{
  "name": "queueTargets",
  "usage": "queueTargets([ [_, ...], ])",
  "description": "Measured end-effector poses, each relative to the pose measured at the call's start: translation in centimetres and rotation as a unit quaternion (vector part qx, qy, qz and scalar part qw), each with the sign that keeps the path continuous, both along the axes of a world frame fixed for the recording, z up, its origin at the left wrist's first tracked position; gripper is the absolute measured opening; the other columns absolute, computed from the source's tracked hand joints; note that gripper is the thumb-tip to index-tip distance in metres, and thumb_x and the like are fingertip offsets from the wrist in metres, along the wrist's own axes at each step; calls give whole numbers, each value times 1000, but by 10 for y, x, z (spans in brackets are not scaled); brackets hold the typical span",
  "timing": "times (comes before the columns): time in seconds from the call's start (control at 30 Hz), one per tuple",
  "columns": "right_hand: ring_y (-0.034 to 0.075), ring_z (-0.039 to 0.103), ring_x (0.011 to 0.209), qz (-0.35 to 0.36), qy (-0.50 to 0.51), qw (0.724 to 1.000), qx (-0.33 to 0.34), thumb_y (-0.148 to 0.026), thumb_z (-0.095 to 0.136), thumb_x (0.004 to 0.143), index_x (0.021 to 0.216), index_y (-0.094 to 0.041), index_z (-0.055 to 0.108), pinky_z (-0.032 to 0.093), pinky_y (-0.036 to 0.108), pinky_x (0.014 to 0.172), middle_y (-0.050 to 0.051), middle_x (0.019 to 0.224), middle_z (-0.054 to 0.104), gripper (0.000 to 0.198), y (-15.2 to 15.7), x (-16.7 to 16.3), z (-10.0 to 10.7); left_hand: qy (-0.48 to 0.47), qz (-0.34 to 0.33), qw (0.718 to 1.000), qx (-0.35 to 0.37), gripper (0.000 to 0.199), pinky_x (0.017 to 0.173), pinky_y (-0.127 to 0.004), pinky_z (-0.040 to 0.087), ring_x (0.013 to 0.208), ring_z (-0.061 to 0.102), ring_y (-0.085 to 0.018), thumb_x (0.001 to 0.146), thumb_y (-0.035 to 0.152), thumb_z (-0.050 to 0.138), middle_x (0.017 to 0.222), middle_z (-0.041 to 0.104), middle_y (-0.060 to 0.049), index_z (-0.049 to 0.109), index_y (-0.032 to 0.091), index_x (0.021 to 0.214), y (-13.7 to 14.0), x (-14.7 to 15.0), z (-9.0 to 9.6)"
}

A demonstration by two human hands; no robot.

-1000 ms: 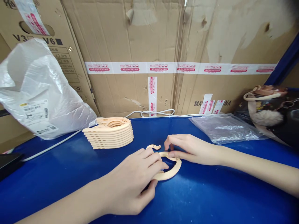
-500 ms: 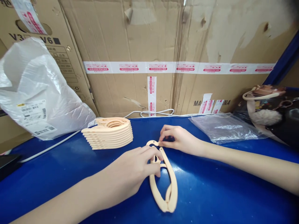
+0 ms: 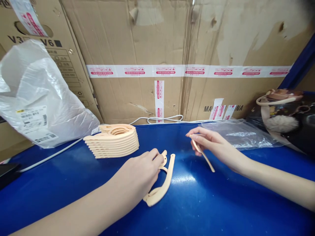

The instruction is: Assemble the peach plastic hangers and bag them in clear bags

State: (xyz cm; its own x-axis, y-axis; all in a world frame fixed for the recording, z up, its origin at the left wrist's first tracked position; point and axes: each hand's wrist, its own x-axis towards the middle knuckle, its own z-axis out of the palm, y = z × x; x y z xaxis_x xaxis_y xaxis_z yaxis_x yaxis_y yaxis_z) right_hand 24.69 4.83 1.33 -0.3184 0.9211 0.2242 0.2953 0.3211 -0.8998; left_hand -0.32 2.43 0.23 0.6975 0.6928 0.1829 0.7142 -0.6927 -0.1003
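Note:
My left hand (image 3: 147, 167) is closed on a beige folding hanger (image 3: 165, 186), covering its left side. The hanger's curved arm, with a small hole at its end, shows right of my fingers, and a small hooked part sticks out above them. My right hand (image 3: 209, 141) pinches a slim, curved beige piece (image 3: 206, 161) above the blue table. The piece slants down to the right, apart from the hanger. Left of the hanger stands a neat stack of folded beige hangers (image 3: 113, 144).
A white plastic mailer bag (image 3: 46, 98) leans at the left, near a dark flat object (image 3: 8, 173). A white cable (image 3: 164, 118) runs along the cardboard (image 3: 137, 39) behind the blue table (image 3: 221, 203). At the right lie a clear plastic bag (image 3: 236, 134) and a dark handbag (image 3: 302, 124).
My right hand has moved right, away from the hanger, with the slim piece in it. My left hand has turned the hanger, its lower end swinging left.

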Motion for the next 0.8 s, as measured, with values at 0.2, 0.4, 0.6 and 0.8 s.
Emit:
queueTargets([
  [0.2, 16, 57, 75, 47, -292, 944, 145, -37, 45, 96, 97, -21, 67, 42, 29, 68, 3, 85, 62, 27, -14, -10, -13, 57, -71, 996, -3, 60, 59, -25, 44, 79, 61, -18, 78, -8, 48, 97, 61, -2, 44, 19, 132, 13, -4, 9],
  [0.4, 13, 52, 64, 61, -339, 921, 183, -29, 55, 90, 101, -22, 63, 38, 25, 59, -1, 81, 58, 15, -19, -12, -19, -5, -80, 996, -25, 48, 59, -22, 42, 76, 61, -15, 87, -1, 45, 94, 60, 0, 47, 24, 128, 21, -11, 8],
  [0.6, 10, 54, 65, 147, -292, 925, 191, -29, 47, 96, 108, -22, 64, 40, 21, 59, 0, 83, 58, 23, -20, -8, -19, -9, -32, 998, -52, 44, 56, -20, 42, 76, 62, -14, 84, -3, 45, 93, 60, 0, 53, 22, 120, 19, -10, 8],
  [0.8, 15, 63, 78, 96, -246, 942, 205, -36, 36, 100, 118, -22, 61, 46, 26, 72, 4, 91, 68, 34, -19, -6, -24, -1, -26, 1000, -4, 40, 53, -23, 42, 72, 61, -16, 83, -3, 42, 96, 62, -3, 55, 18, 114, 15, -10, 8],
])
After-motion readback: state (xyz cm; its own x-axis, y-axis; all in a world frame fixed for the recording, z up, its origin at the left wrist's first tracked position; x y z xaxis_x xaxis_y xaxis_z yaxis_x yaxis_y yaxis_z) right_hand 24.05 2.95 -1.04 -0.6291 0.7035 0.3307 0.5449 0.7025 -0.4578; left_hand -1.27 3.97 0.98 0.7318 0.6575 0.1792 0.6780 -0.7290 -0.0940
